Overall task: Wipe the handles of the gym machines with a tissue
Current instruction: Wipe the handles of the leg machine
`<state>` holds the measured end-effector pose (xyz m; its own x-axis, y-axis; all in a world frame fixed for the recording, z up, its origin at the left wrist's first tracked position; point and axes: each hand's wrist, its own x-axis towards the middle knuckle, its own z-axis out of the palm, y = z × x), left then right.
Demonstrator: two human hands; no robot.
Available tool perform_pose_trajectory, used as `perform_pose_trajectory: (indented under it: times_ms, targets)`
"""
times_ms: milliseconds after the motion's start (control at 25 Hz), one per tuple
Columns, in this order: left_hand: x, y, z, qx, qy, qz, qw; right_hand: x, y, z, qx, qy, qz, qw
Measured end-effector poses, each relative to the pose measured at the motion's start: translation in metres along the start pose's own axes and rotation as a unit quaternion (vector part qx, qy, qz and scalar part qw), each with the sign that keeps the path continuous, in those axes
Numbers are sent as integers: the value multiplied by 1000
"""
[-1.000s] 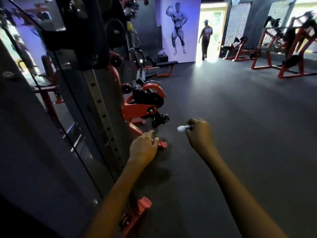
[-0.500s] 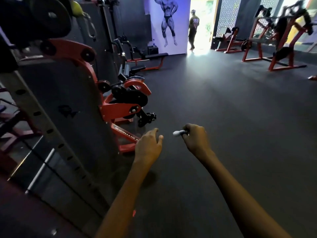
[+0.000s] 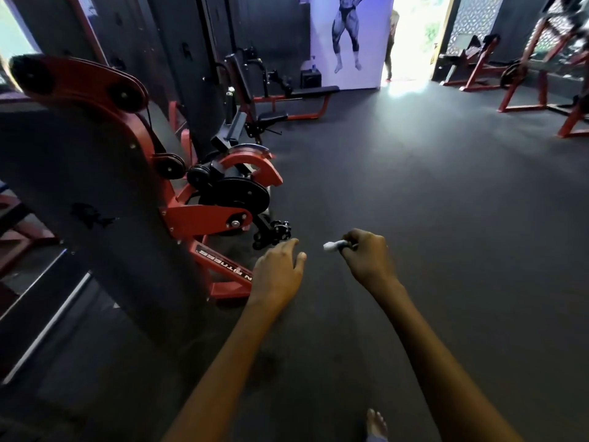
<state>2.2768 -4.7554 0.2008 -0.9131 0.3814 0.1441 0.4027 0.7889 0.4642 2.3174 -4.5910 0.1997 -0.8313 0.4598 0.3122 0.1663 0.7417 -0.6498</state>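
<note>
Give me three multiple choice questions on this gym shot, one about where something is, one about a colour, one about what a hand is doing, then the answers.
1. Where does the nearest gym machine stand relative to the hands?
A. To their left
B. To their right
C. Behind the doorway

2. What colour is that machine's frame?
A. Yellow
B. Red
C. Green

3. What is the right hand doing?
A. Resting flat on the floor
B. Gripping a machine handle
C. Gripping a white tissue

Answers:
1. A, since the machine fills the left side of the view, with both hands to its right.
2. B, since its arms and base bars are red, with black discs and panels.
3. C, since the fingers are curled round the tissue, whose white end sticks out towards the left hand, which hangs relaxed and holds nothing.
</note>
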Motion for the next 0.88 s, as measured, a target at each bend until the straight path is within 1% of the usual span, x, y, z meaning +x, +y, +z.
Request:
perform_pose_trajectory:
  times_ms: [160,240,320,440,560,680,880]
  targets:
    - [106,29,36,6,11,-30,999,121,40,10,2,-35,-53,998]
    - [156,41,43,10,17,-49,999,176,51,16,0,-55,-72,996]
    - [219,53,54,16,36,-74,997,246,66,25,17,-64,-96,993]
    - [299,58,65,20,58,-104,993,331,81,47,30,-83,-103,991]
    - [381,50,87,26,83,-129,988,418,98,83,34,-119,-127,984]
    - [469,31,106,33,103,-142,984,506,110,124,36,-134,-142,980]
    - [629,-5,117,22,140,-161,977,657,115,191,10,-178,-159,971]
